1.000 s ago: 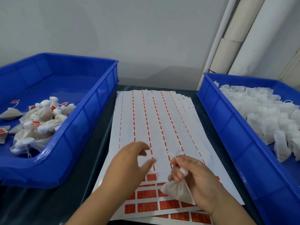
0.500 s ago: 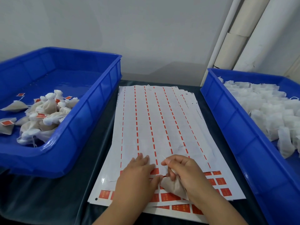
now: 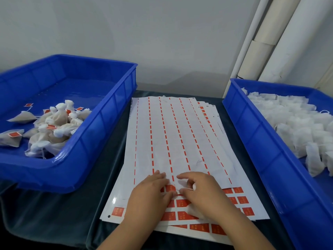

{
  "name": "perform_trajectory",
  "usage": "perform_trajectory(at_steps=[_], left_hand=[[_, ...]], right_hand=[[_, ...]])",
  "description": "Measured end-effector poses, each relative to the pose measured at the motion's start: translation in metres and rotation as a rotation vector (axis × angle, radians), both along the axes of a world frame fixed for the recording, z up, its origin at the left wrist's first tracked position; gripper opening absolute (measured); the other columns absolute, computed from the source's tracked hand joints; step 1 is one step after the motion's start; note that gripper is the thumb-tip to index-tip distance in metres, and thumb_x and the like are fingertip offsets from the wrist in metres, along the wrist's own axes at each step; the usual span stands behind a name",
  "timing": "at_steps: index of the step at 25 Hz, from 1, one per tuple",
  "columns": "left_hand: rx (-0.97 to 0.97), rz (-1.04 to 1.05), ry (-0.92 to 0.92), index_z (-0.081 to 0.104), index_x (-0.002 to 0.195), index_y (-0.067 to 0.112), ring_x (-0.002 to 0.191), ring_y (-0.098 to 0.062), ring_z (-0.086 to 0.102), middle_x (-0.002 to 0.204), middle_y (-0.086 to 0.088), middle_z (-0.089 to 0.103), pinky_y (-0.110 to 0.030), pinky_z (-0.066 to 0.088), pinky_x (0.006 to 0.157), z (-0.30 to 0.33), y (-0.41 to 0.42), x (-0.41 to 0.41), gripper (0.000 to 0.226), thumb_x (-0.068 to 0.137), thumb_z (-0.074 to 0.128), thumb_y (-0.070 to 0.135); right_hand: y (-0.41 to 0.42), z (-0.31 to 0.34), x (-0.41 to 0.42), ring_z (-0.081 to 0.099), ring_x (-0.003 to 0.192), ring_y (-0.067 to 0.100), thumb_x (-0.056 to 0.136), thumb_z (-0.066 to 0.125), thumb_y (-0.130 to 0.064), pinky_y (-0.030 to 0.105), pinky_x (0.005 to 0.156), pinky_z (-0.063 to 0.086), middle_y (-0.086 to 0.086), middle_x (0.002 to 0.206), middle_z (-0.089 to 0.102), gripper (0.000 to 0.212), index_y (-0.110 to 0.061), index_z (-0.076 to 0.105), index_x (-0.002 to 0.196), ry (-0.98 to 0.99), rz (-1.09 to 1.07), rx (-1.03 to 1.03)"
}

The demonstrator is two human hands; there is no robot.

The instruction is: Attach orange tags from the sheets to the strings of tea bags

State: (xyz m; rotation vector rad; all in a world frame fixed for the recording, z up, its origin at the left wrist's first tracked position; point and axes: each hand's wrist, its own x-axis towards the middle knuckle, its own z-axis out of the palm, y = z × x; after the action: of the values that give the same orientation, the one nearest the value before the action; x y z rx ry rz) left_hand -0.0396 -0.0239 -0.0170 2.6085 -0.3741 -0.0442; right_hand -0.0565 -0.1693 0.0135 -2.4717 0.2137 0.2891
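Left hand [image 3: 149, 193] lies flat on the top sheet [image 3: 173, 141], fingers stretched and relaxed, pressing beside an orange tag [image 3: 170, 188] at the near end of the stack. Right hand [image 3: 201, 192] is just beside it, fingers curled, thumb and forefinger pinching a thin white string [image 3: 189, 188] against the sheet; a tea bag [image 3: 193, 212] peeks out pale under the palm, mostly hidden. Rows of orange tags run across the near edge, the rest of the sheet stripped to red dashes. To the left, a blue bin [image 3: 100, 127] holding tagged tea bags [image 3: 54, 127]. To the right, a second blue bin [image 3: 252, 134] piled with untagged white bags [image 3: 297, 123]. Dark cloth [image 3: 54, 222] underneath it all.
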Motion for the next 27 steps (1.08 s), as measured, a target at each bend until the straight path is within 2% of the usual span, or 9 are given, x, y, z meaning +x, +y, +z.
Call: perform_trajectory(at_steps=[2, 5, 8, 14, 23, 27], left_hand=[[0.032, -0.026, 0.017, 0.044, 0.135, 0.038, 0.134, 0.002, 0.031, 0.147, 0.021, 0.032, -0.023, 0.025, 0.109, 0.002, 0.001, 0.003, 0.050, 0.088, 0.049, 0.055], [0.153, -0.112, 0.068, 0.037, 0.140, 0.037, 0.139, -0.003, 0.024, 0.152, 0.017, 0.024, -0.027, 0.024, 0.111, 0.006, 0.003, 0.008, 0.051, 0.092, 0.043, 0.051], [0.265, -0.196, 0.075, 0.032, 0.143, 0.033, 0.140, -0.007, 0.022, 0.153, 0.014, 0.023, -0.030, 0.026, 0.111, 0.011, 0.002, 0.012, 0.051, 0.095, 0.038, 0.050], [0.377, -0.284, 0.061, 0.038, 0.139, 0.027, 0.126, -0.011, 0.043, 0.143, 0.008, 0.041, -0.028, 0.038, 0.101, 0.020, 0.000, 0.012, 0.045, 0.097, 0.036, 0.045], [0.243, -0.278, -0.093, 0.058, 0.121, 0.029, 0.116, -0.004, 0.050, 0.119, 0.013, 0.060, -0.022, 0.036, 0.104, 0.016, -0.004, 0.002, 0.038, 0.099, 0.031, 0.044], [0.266, -0.316, -0.082, 0.057, 0.125, 0.028, 0.120, -0.007, 0.049, 0.126, 0.012, 0.058, -0.024, 0.031, 0.107, 0.016, -0.004, 0.008, 0.038, 0.099, 0.034, 0.042]], right_hand=[[0.002, 0.006, 0.007, 0.054, 0.115, 0.012, 0.091, 0.058, -0.032, 0.022, 0.097, 0.043, -0.009, 0.137, 0.051, 0.044, -0.039, 0.048, 0.134, 0.068, 0.102, -0.120], [0.000, 0.014, 0.019, 0.052, 0.120, 0.017, 0.092, 0.057, -0.035, 0.028, 0.103, 0.042, -0.005, 0.142, 0.047, 0.046, -0.039, 0.046, 0.136, 0.172, 0.213, -0.264], [-0.003, 0.018, 0.024, 0.052, 0.120, 0.017, 0.089, 0.060, -0.037, 0.029, 0.102, 0.043, -0.005, 0.141, 0.049, 0.044, -0.039, 0.050, 0.132, 0.218, 0.210, -0.232], [-0.007, 0.013, 0.020, 0.059, 0.109, 0.013, 0.088, 0.062, -0.038, 0.026, 0.097, 0.047, -0.007, 0.131, 0.058, 0.039, -0.035, 0.058, 0.126, 0.167, 0.179, -0.168], [-0.010, 0.005, 0.020, 0.063, 0.100, 0.010, 0.089, 0.058, -0.042, 0.022, 0.091, 0.049, -0.007, 0.124, 0.063, 0.038, -0.035, 0.058, 0.126, 0.130, 0.184, -0.149], [-0.013, 0.003, 0.020, 0.063, 0.095, 0.008, 0.092, 0.056, -0.039, 0.017, 0.085, 0.049, -0.009, 0.120, 0.065, 0.034, -0.037, 0.058, 0.125, 0.129, 0.238, -0.123]])
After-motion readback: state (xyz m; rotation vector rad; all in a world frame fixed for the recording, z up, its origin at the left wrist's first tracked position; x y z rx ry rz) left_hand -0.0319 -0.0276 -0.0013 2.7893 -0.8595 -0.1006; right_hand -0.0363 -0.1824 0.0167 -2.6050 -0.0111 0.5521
